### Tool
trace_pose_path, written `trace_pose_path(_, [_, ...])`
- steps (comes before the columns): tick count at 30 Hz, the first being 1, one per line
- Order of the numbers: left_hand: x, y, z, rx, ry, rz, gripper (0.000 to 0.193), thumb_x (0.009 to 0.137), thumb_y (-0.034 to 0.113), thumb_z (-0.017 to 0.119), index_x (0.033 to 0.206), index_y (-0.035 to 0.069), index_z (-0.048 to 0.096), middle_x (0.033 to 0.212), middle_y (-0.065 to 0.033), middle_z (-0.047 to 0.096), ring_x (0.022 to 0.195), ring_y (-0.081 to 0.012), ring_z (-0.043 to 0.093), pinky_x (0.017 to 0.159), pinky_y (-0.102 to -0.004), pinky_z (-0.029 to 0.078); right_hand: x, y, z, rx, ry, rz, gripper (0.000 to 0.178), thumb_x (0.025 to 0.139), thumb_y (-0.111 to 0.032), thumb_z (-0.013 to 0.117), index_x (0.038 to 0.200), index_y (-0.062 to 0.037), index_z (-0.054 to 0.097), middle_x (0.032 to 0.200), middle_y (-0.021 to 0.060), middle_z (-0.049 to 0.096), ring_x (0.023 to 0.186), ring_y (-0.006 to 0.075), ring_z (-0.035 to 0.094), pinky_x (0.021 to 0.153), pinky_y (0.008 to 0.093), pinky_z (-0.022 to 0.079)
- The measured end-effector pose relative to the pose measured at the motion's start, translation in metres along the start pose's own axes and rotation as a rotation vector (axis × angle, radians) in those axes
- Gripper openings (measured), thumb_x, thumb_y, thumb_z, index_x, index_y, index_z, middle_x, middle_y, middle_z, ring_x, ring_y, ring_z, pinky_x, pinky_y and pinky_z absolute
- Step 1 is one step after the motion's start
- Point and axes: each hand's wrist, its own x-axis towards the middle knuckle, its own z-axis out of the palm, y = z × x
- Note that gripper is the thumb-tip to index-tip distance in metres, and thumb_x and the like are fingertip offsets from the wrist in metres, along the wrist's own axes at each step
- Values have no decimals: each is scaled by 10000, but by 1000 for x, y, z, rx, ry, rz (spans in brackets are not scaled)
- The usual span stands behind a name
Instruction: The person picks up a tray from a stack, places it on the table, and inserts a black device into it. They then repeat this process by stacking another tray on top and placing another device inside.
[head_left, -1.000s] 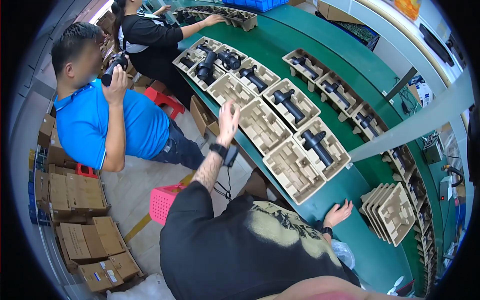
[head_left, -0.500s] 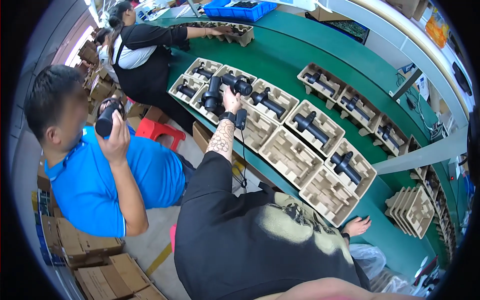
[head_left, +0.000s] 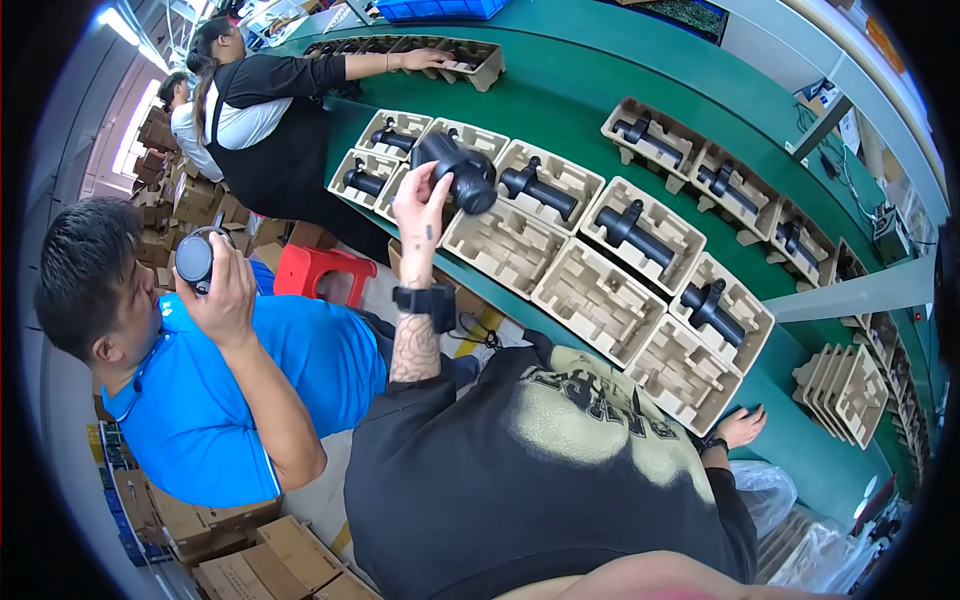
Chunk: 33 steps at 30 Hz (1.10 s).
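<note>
My left hand [head_left: 422, 205] pinches a black tube-shaped device [head_left: 458, 172] with a wide ribbed end, held up above the moulded pulp trays. Beneath it, a tray [head_left: 385, 205] is partly hidden. My right hand [head_left: 740, 427] rests on the green table beside the nearest tray, fingers stretched out and nothing in them. Similar black tubes lie in the trays of the far row, such as the tube [head_left: 632, 235] and the tube [head_left: 712, 312]. In the near row, the tray [head_left: 595, 300] and the tray [head_left: 685, 370] show bare moulded hollows.
Across the green table [head_left: 560, 100] stands another row of filled trays [head_left: 655, 145]. Stacked trays [head_left: 842, 395] stand at the right, under a metal post [head_left: 850, 295]. At my left a person in blue [head_left: 230, 400] holds a similar device; farther off another person [head_left: 270, 120] reaches into trays.
My left hand has lifted toward me and turned the black device, so its wide end now shows. The person in blue has tilted their device. My right hand stays by the tray.
</note>
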Motion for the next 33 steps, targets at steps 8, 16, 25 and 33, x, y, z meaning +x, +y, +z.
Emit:
trace_pose_path(8, [5, 76, -7, 708, -615, 237, 162, 784, 56, 659, 945, 57, 679, 862, -84, 619, 916, -262, 621, 852, -323, 488, 1, 0, 1, 5, 16, 24, 420, 857, -187, 502, 1272, -134, 544, 1333, 116, 501, 1221, 293, 483, 1011, 433, 376])
trace_pose_path(16, [-14, 46, 3, 802, -827, 659, 150, 711, 8, 588, 834, 84, 625, 952, -80, 587, 984, -281, 587, 936, -388, 460, -1, 2, 3, -16, 21, 27, 423, 863, -205, 487, 1276, -128, 540, 1340, 115, 496, 1224, 293, 479, 1013, 426, 373])
trace_pose_path(25, [-28, -27, -3, 654, -917, 816, 205, 698, -20, 604, 885, 62, 626, 1042, -107, 569, 1015, -294, 575, 922, -436, 450, 5, 0, 6, -13, -4, 40, 432, 871, -223, 473, 1291, -138, 531, 1362, 104, 479, 1246, 281, 460, 1029, 422, 354])
trace_pose_path(33, [-29, -58, 27, 635, -332, -199, 169, 797, 192, 670, 908, 71, 633, 1059, -118, 565, 1026, -324, 563, 877, -419, 454, 2, 2, 6, -16, 2, 24, 425, 880, -245, 457, 1283, -138, 537, 1365, 99, 482, 1242, 279, 465, 1031, 411, 356])
